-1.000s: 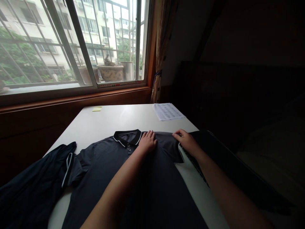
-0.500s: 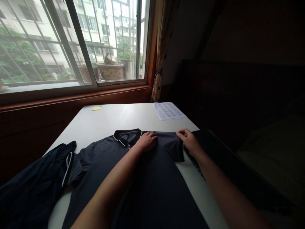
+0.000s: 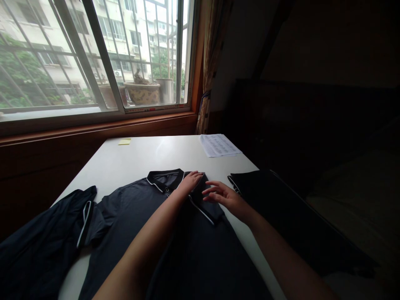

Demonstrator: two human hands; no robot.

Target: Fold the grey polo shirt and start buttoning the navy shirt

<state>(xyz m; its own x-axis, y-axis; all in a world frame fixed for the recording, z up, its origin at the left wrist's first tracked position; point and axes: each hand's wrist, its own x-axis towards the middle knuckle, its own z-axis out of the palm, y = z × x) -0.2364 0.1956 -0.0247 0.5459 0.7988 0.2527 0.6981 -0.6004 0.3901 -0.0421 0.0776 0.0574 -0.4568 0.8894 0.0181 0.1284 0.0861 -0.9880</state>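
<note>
The left hand point(image 3: 191, 182) is pressing flat on the shirt point(image 3: 137, 216) beside its collar point(image 3: 165, 180); the right hand point(image 3: 225, 197) is hovering by the folded sleeve point(image 3: 204, 204), fingers spread, pinching nothing.

Daylight pours through a barred sliding window point(image 3: 150, 54) at far left, pale buildings and greenery beyond. A patterned curtain point(image 3: 210, 62) hangs at its right edge, tied in. Below runs reddish-brown wood panelling point(image 3: 62, 150); the white desk point(image 3: 156, 152) catches a soft sheen, and the right side sinks into deep shadow.
</note>
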